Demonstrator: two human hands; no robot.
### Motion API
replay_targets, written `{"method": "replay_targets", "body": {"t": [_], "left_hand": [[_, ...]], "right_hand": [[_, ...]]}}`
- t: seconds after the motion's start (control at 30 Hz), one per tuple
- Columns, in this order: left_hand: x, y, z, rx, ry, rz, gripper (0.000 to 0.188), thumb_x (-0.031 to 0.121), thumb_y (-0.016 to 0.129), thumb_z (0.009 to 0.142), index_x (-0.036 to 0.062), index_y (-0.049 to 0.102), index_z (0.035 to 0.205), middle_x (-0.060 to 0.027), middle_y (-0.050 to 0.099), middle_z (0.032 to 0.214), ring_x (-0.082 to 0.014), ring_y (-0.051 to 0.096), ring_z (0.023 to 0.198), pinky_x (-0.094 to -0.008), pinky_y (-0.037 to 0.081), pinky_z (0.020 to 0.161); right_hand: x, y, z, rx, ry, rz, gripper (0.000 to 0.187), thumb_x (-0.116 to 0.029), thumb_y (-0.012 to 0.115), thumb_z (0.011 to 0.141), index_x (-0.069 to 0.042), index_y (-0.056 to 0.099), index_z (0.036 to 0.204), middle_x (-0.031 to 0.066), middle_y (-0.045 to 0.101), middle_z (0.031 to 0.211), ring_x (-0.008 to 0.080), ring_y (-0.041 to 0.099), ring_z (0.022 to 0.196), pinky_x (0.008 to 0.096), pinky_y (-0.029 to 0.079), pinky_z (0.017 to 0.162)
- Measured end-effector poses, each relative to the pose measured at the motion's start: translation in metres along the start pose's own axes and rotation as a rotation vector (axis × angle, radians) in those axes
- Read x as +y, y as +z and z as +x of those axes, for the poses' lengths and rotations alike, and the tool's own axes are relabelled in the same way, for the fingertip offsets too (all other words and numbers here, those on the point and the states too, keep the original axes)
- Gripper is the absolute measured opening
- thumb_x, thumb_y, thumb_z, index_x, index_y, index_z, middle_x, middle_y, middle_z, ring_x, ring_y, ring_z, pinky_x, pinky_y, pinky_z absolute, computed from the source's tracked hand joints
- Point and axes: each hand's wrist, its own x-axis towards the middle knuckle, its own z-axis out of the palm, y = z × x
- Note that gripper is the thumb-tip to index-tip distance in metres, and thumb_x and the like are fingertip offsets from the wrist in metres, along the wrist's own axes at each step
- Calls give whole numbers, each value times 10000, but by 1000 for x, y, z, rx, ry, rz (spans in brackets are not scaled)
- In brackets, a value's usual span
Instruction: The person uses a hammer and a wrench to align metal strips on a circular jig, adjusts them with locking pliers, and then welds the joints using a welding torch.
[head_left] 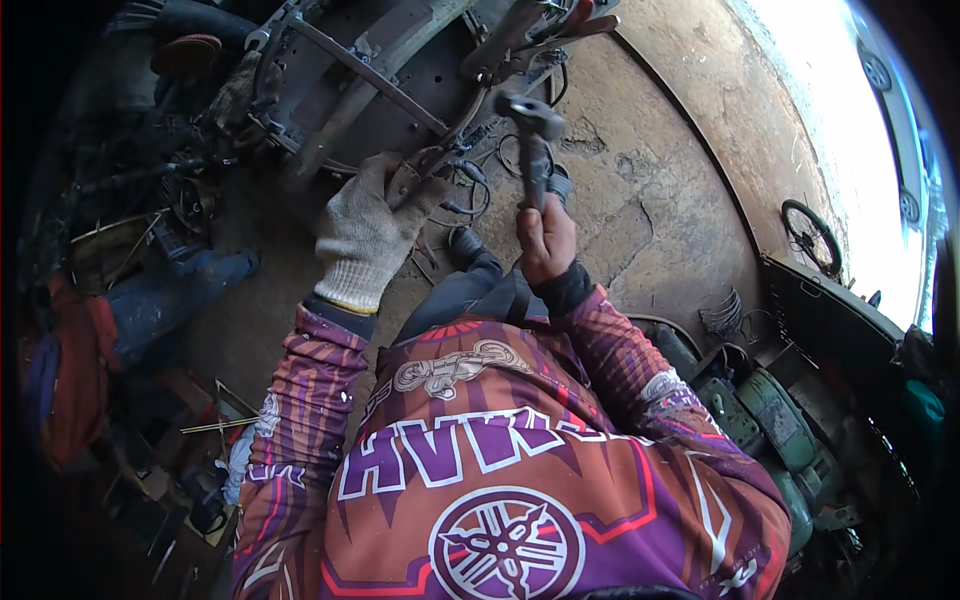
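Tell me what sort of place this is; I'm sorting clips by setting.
Probably a rough metal or vehicle repair workshop: the right hand grips a hammer, the gloved left hand steadies a metal frame, and a green motor sits on cracked concrete.

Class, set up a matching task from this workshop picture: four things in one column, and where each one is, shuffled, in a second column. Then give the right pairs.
Things
1. hammer
2. knit glove
3. bare wheel rim
4. green machine

Places
A. on the left hand, at the metal frame
B. lying on the floor at far right
C. gripped in the bare right hand, head up
D. low right, beside the person's right elbow

Pairs: 1-C, 2-A, 3-B, 4-D
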Motion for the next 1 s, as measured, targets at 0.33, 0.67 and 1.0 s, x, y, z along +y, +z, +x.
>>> {"method": "replay_targets", "body": {"t": [0.33, 0.67, 1.0], "left_hand": [[1, -2, -3, 29, 29, -18, 577, 507, 805, 777, 53, 658, 1102, -107, 659, 843, -259, 665, 768, -366, 541, 705], [-2, 4, 0, 53, 78, -42, 561, 511, 793, 792, 49, 655, 1078, -101, 693, 897, -259, 687, 806, -359, 546, 729], [4, 0, -1, -3, 28, 5, 590, 566, 766, 782, 57, 625, 1045, -128, 661, 836, -326, 669, 777, -422, 541, 694]], "right_hand": [[-22, -9, 6, 94, -127, -6, 365, -374, 510, 992, -13, 547, 956, 179, 531, 696, 395, 572, 654, 436, 436, 598], [-37, -6, 4, 60, -159, -132, 383, -403, 512, 998, -21, 538, 998, 195, 549, 695, 439, 582, 676, 471, 451, 611], [-24, -4, 6, 68, -150, -160, 353, -370, 526, 996, -19, 524, 957, 233, 560, 733, 466, 580, 717, 482, 451, 625]]}}
